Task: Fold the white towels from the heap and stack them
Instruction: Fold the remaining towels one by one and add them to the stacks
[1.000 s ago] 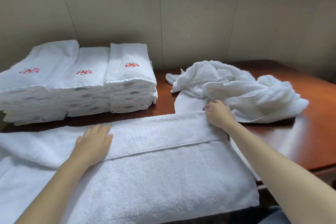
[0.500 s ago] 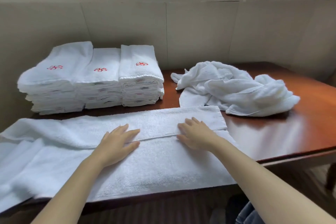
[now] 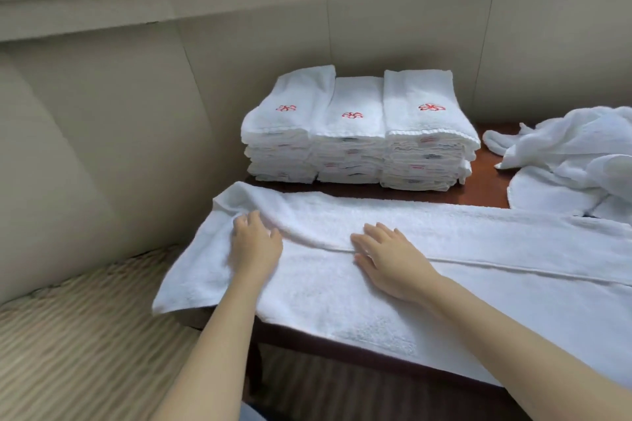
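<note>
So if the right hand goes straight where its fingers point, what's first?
Right hand lies flat on the spread towel; beyond more towel, likely the leftmost stack of folded towels, depth unclear.

Bare forearms [image 3: 513, 335] down to left grip [image 3: 256, 244] and right grip [image 3: 388, 260], a sliver of blue-grey clothing [image 3: 251, 413] at the lower edge.

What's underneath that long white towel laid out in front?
The long white terry towel lies on a reddish-brown wooden table, bare beyond it. The towel's left end hangs past the table's edge. Anything else beneath it is covered.
</note>
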`<action>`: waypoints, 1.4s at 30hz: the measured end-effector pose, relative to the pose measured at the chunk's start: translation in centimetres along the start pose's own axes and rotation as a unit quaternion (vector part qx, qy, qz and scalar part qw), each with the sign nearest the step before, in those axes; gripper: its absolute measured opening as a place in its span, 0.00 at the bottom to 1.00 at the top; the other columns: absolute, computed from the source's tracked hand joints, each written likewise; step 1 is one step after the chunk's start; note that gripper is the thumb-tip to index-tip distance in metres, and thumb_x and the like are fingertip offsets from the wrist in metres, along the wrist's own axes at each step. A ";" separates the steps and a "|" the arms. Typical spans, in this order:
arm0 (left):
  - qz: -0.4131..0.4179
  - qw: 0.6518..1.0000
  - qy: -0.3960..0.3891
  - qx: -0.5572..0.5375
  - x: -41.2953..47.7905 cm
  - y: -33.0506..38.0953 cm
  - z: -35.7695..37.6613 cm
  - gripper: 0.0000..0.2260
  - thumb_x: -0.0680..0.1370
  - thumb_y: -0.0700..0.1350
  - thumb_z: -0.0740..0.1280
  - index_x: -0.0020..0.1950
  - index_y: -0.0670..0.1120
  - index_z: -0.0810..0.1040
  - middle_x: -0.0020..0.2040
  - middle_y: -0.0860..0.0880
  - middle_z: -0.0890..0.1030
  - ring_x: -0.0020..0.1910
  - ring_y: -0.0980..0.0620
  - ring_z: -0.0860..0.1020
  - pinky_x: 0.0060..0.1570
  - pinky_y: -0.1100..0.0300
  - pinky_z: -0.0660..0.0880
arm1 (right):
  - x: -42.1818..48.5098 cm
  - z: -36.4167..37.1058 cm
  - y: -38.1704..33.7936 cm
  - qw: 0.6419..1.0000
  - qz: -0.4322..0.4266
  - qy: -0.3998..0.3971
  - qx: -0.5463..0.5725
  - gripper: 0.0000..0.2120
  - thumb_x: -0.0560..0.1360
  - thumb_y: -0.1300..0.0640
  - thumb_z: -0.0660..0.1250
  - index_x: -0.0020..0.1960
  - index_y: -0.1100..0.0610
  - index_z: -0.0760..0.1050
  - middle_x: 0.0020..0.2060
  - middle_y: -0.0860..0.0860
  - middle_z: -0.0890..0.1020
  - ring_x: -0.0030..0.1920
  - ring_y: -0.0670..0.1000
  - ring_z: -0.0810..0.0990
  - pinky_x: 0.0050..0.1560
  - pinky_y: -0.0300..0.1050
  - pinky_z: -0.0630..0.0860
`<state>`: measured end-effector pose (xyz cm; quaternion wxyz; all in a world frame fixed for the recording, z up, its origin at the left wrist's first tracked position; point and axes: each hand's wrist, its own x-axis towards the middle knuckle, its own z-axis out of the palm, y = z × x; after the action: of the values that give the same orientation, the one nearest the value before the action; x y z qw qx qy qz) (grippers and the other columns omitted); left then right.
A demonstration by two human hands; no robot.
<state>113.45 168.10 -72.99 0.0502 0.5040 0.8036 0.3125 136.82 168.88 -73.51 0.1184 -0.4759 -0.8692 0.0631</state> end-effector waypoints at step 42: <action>-0.280 0.778 0.140 -0.545 8.4 -5.6 -5.7 0.03 0.78 0.38 0.66 0.46 0.45 0.77 0.44 0.47 0.74 0.45 0.49 0.72 0.47 0.58 0.72 | 2.5 1.5 -2.3 0.999 0.022 -0.030 -0.012 0.23 0.81 0.42 0.46 0.74 0.45 0.57 0.76 0.46 0.57 0.76 0.50 0.52 0.74 0.55 0.47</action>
<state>102.80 170.92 -69.58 0.2886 0.0961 0.6032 0.7373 133.25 169.74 -74.03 0.0855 -0.4945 -0.8622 0.0695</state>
